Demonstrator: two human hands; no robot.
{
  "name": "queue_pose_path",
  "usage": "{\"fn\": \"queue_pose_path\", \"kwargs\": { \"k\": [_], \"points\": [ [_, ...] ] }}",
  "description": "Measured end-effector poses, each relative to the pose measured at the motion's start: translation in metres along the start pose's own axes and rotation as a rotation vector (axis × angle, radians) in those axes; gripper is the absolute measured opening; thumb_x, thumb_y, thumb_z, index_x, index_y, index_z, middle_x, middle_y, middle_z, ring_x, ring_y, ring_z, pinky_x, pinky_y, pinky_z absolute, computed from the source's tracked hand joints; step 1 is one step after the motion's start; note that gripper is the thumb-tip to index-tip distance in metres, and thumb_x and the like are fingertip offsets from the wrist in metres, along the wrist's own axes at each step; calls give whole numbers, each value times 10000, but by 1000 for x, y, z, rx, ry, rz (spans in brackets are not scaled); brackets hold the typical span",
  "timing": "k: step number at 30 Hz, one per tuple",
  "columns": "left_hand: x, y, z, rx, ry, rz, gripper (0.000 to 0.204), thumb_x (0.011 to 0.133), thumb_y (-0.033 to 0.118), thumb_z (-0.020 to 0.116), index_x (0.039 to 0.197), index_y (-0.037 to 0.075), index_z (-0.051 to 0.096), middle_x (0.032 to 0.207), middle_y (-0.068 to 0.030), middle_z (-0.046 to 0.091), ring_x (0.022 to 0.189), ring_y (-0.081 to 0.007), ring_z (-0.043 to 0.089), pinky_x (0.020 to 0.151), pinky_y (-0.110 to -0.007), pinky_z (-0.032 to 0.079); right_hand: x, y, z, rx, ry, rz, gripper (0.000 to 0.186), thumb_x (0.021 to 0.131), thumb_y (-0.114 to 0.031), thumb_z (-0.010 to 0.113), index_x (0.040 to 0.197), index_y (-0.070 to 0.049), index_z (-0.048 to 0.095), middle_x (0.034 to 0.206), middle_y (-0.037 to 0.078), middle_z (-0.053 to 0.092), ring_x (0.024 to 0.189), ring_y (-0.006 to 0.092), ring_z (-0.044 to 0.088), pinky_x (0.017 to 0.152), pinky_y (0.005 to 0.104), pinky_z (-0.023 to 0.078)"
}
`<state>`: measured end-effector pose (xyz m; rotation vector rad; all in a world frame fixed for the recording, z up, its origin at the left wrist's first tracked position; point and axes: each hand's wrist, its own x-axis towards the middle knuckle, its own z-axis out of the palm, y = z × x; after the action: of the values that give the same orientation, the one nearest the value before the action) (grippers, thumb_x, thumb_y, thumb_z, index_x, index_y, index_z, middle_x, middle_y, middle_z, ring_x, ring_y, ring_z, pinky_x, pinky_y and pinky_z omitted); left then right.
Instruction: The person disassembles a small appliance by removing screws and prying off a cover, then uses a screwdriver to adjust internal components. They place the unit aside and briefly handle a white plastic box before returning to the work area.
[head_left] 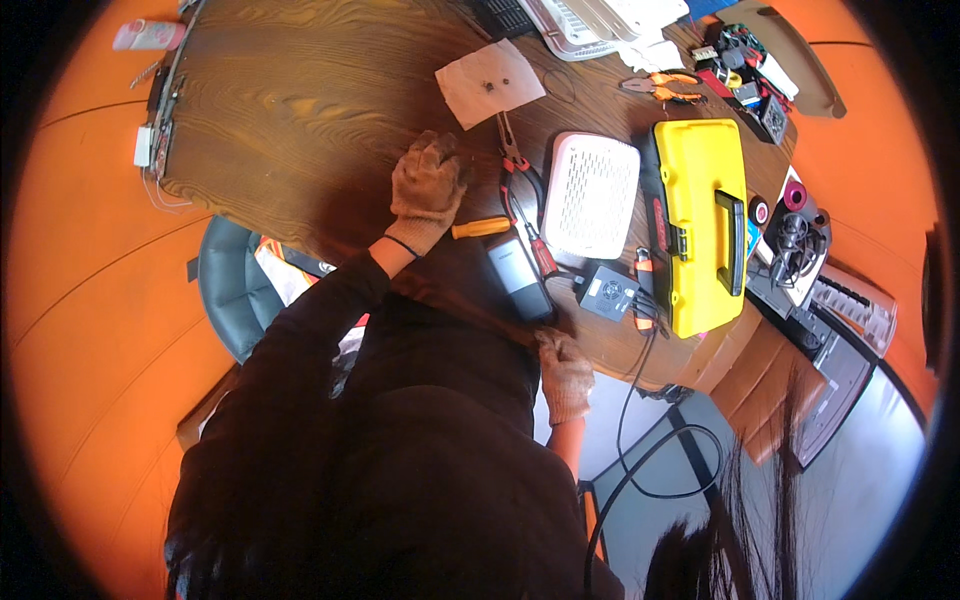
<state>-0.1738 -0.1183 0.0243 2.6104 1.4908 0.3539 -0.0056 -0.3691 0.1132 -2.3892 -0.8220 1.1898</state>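
My left hand (428, 190), in a tan work glove darkened at the fingertips, rests on the wooden table (300, 120). Its fingers are loosely bent, and nothing shows in them. At the front edge, my gloved right hand (566, 378) has curled fingers; whatever they might hold is hidden. Just beyond it lies a grey-and-black rectangular device (519, 278). A yellow screwdriver handle (481, 228) sits right of my left hand. Beside that are long-nose pliers (513, 165) with red-and-black handles, and a red-and-black tool (543, 257). A white perforated case (594, 195) lies farther right.
A yellow toolbox (705, 235) stands at the right, past a dark cabled box (608, 292). White paper (490, 82) with small dark bits lies behind the pliers. Orange-handled pliers (662, 86) and piled parts (745, 75) occupy the back right. A black cable (625, 440) hangs off the front edge.
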Motion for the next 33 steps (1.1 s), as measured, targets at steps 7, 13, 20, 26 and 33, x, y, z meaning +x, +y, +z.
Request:
{"fn": "queue_pose_path", "kwargs": {
  "k": [7, 13, 20, 26, 33],
  "points": [
    [15, 14, 9, -100, -96, -133, 203, 708, 211, 730, 899, 147, 703, 1163, -57, 577, 1187, -298, 492, 930, -427, 436, -7, 5, -2, 8, -28, 105, 219, 881, -244, 605, 987, -88, 715, 1045, 99, 690, 976, 272, 645, 841, 335, 493],
    [22, 23, 20, -134, -10, 4, 195, 757, 248, 691, 927, 153, 702, 1162, -52, 581, 1144, -305, 509, 936, -429, 434, -21, 10, 1, 93, 18, 125, 201, 876, -204, 602, 988, -82, 715, 1049, 101, 691, 985, 276, 644, 858, 335, 491],
    [16, 4, 1, 1, -22, -152, 234, 809, 278, 655, 1002, 152, 692, 1238, -108, 540, 1182, -329, 486, 968, -460, 419, -27, 18, 8, 96, 50, 98, 188, 870, -203, 628, 982, -80, 716, 1014, 121, 694, 955, 276, 658, 838, 336, 498],
    [29, 14, 6, -44, -8, 128, 287, 753, 242, 710, 1026, 154, 695, 1242, -116, 552, 1170, -348, 492, 964, -456, 425, -27, 24, 12, 89, 56, 79, 191, 870, -222, 638, 959, -73, 717, 1010, 128, 691, 951, 293, 654, 828, 343, 501],
    [53, 26, 19, -63, 225, 365, 121, 658, 159, 690, 746, 77, 680, 1122, -95, 602, 1109, -302, 519, 957, -469, 440, -29, 30, 10, 70, 93, -3, 185, 863, -205, 621, 970, -94, 723, 1018, 127, 688, 968, 306, 643, 848, 353, 500]
  ]
}}
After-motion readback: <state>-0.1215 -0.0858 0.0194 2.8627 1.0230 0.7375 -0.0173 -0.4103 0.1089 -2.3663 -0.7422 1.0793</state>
